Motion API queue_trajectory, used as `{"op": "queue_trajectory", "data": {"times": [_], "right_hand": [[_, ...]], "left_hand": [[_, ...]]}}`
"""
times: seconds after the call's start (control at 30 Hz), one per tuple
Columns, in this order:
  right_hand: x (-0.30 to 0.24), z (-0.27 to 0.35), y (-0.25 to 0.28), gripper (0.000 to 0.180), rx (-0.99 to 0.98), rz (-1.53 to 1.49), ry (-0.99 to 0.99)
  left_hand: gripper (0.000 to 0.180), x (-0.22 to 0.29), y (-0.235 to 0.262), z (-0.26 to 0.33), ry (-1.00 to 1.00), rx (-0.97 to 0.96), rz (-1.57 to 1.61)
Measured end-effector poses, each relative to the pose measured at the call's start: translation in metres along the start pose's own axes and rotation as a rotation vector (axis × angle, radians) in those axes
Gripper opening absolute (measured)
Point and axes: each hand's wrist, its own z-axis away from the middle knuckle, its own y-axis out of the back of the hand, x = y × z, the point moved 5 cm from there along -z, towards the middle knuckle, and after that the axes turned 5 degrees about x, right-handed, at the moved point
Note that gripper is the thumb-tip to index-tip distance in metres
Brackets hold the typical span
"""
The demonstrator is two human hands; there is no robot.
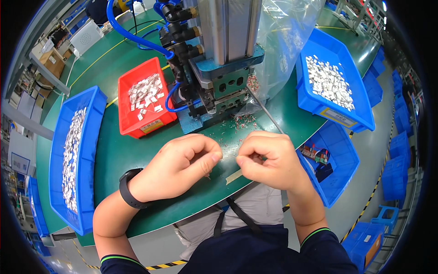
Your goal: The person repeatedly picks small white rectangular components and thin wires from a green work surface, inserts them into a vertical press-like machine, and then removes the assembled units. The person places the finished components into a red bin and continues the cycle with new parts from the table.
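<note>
Over the front of the green table (146, 187), my left hand (178, 164), with a black watch band at its wrist, is closed in a pinch. Facing it a short gap away, my right hand (267, 160) pinches too, thumb against forefinger. A faint thin strand (231, 155) shows between the fingertips, too small to name. Just beyond my hands stands a press-like machine (228, 82) with a steel column, black fittings and blue air hoses (132, 39). A thin metal rod (264, 109) slants from its head down toward my right hand.
A red bin (125, 98) and a long blue bin (93, 150), both with small white pieces, stand left. Another filled blue bin (315, 107) is at right, above a lower blue bin (344, 169). Colourful scraps (244, 122) litter the machine's base beside a clear plastic bag (283, 50).
</note>
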Motion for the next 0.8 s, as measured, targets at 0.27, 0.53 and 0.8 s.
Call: {"op": "queue_trajectory", "data": {"times": [0.27,0.53,0.8], "right_hand": [[0.019,0.008,0.005,0.01,0.113,-0.379,-0.257],[0.021,0.007,-0.009,0.018,0.013,-0.539,-0.505],[0.033,-0.01,-0.005,0.02,0.106,-0.538,-0.58]], "left_hand": [[0.021,-0.006,0.003,-0.005,0.025,0.16,-0.01],[0.02,-0.016,-0.013,-0.005,0.141,0.152,0.257],[0.019,0.001,-0.037,0.009,-0.673,0.221,-0.687]]}}
